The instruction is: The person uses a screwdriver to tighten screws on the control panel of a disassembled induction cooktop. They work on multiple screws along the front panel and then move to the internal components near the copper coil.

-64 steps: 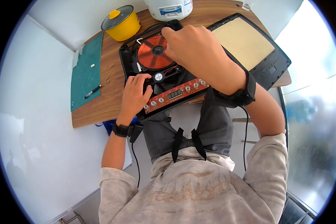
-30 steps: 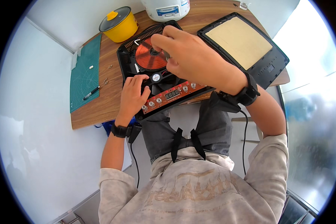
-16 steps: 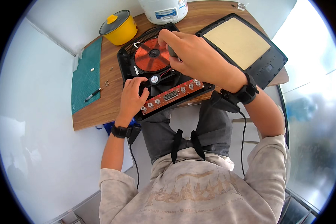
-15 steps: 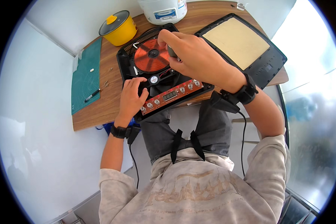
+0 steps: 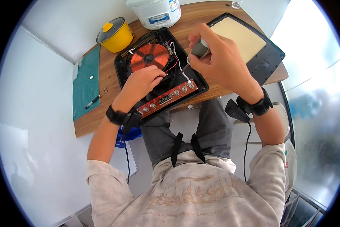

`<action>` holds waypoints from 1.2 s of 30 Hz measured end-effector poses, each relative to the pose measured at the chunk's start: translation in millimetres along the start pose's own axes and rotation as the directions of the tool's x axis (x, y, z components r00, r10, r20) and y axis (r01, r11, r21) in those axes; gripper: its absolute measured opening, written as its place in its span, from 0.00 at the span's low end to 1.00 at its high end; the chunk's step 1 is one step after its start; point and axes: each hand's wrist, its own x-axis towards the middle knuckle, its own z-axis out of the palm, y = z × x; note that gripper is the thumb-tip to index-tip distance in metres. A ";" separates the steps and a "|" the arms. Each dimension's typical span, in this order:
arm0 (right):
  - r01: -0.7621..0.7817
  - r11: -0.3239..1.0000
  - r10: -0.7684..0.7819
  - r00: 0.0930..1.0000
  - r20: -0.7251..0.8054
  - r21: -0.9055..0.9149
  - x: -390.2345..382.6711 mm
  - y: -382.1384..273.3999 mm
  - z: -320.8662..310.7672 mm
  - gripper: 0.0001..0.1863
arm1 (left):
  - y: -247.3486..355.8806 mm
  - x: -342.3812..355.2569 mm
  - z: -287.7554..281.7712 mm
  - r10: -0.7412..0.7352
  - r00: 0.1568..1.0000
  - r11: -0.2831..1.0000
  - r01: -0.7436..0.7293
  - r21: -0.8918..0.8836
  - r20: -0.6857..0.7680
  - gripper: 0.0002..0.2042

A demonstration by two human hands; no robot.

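Right hand (image 5: 219,62): it is curling tightly around a grey screwdriver handle (image 5: 199,48), fingers wrapped over the top and thumb pressing beside it; the grip is closing fully on the tool, with no gap showing between the fingers.

Screwdriver: it is tilting down and to the left from the fist, its thin shaft pointing toward the right edge of the opened cooker; the tip itself is too small to make out.

Left hand (image 5: 141,83): it is lying palm down inside the cooker's shell, fingers bent and bunched, resting just below the copper coil and above the red board; whether it is pinching anything under the fingers cannot be told.

Induction cooker base (image 5: 120,70): the black housing is sitting open on the wooden table (image 5: 102,125), near its front edge, between the two hands.

Copper coil (image 5: 149,56): the round orange coil is lying flat in the upper part of the housing, just above the left hand.

Control board (image 5: 166,99): a red strip with buttons and a small display is running along the front edge of the housing, tilting up to the right.

Wires (image 5: 179,64): white and red leads are trailing from the coil toward the board, passing just left of the screwdriver.

Glass top panel (image 5: 249,41): the black-framed cooker top is lying upside down right of the housing, partly behind the right hand.

Surroundings: a yellow lidded pot (image 5: 115,34), a white rice cooker (image 5: 154,12), a green cutting mat (image 5: 86,85) and a black pen (image 5: 92,102) are sitting well apart from both hands.
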 end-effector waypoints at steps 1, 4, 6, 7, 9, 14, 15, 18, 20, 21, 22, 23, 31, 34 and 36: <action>-0.006 1.000 0.006 1.000 -0.002 0.015 -1.8 -0.2 -2.2 0.18 | -1.4 8.0 1.1 0.044 0.999 0.999 -0.045 0.025 0.021 0.06; -0.084 0.996 0.085 0.996 0.030 -0.027 -4.9 -3.3 -11.6 0.17 | -13.5 19.6 6.6 0.107 0.993 0.993 -0.109 0.051 0.042 0.06; -0.101 0.995 0.102 0.994 0.029 -0.025 -7.5 -2.4 -17.0 0.17 | -15.0 24.2 7.3 0.098 0.991 0.993 -0.103 0.062 0.087 0.07; -0.109 0.994 0.110 0.994 0.031 -0.020 -8.8 -2.2 -18.6 0.17 | -14.4 25.2 7.6 0.090 0.990 0.993 -0.098 0.069 0.109 0.07; -0.116 0.993 0.117 0.993 0.030 -0.023 -10.2 -2.2 -20.7 0.18 | -11.0 26.2 10.7 0.068 0.989 0.987 -0.085 0.133 0.131 0.06; -0.066 0.998 0.066 0.998 -0.003 0.010 -15.0 2.6 -18.4 0.19 | -6.8 32.0 10.9 0.090 0.977 0.954 -0.140 0.267 0.192 0.05; -0.055 0.998 0.055 0.998 -0.007 0.008 -15.6 4.5 -17.5 0.19 | -5.3 33.3 9.3 0.113 0.971 0.943 -0.171 0.285 0.210 0.05; -0.051 0.999 0.051 0.999 -0.011 0.018 -16.9 5.4 -16.1 0.19 | -8.3 36.3 12.7 0.174 0.955 0.903 -0.252 0.348 0.241 0.05; -0.076 0.997 0.076 0.997 0.003 0.016 -17.9 4.7 -16.9 0.18 | -10.2 37.0 16.7 0.191 0.951 0.883 -0.274 0.382 0.241 0.06; -0.097 0.995 0.097 0.995 0.017 0.009 -18.2 3.6 -18.5 0.18 | -10.4 37.0 18.0 0.191 0.954 0.878 -0.272 0.394 0.233 0.07; -0.120 0.993 0.120 0.992 0.030 -0.001 -18.8 3.1 -20.3 0.18 | -10.5 37.5 20.1 0.192 0.955 0.874 -0.271 0.403 0.225 0.08; -0.119 0.993 0.119 0.992 0.032 -0.003 -19.1 3.1 -21.2 0.18 | -11.8 37.3 22.9 0.207 0.956 0.863 -0.278 0.421 0.207 0.08; -0.050 0.999 0.050 0.999 -0.010 0.016 -19.2 7.4 -19.7 0.17 | -14.4 34.6 25.5 0.117 0.978 0.892 -0.180 0.414 0.173 0.09; -0.068 0.998 0.068 0.998 0.000 0.017 -18.5 7.5 -18.6 0.17 | -6.4 30.3 17.1 0.043 0.987 0.948 -0.089 0.306 0.153 0.08; -0.068 0.998 0.068 0.998 0.004 0.015 -18.3 7.7 -16.8 0.18 | -7.6 26.4 12.9 0.045 0.984 0.970 -0.084 0.226 0.170 0.07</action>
